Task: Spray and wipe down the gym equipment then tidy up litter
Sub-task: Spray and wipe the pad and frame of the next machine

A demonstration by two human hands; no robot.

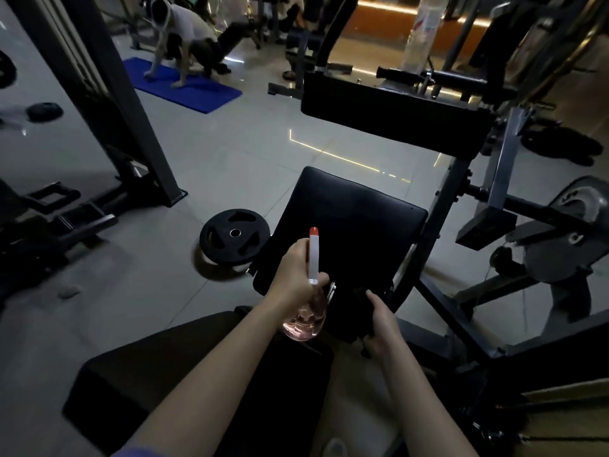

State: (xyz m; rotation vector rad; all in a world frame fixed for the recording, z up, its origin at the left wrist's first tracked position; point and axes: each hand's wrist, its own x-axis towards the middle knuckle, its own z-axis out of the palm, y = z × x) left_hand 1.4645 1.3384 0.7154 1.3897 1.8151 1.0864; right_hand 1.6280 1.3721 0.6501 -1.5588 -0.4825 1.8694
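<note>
My left hand [296, 275] grips a spray bottle [304, 319] of clear pinkish liquid; its white spray head with a red nozzle [313, 255] points away from me over a black padded seat [356, 222] of a gym machine. My right hand [384, 324] holds a dark cloth [352, 311] against the near edge of that seat. The cloth is hard to tell from the black pad. A second black pad [395, 110] stands higher, behind the seat.
A black weight plate [234, 235] lies on the tiled floor left of the seat. A dark rack upright [131, 127] stands at left. A person crouches on a blue mat [184, 82] far back. Machine frame and a cam [560, 245] fill the right. A plastic bottle [421, 34] stands on the machine.
</note>
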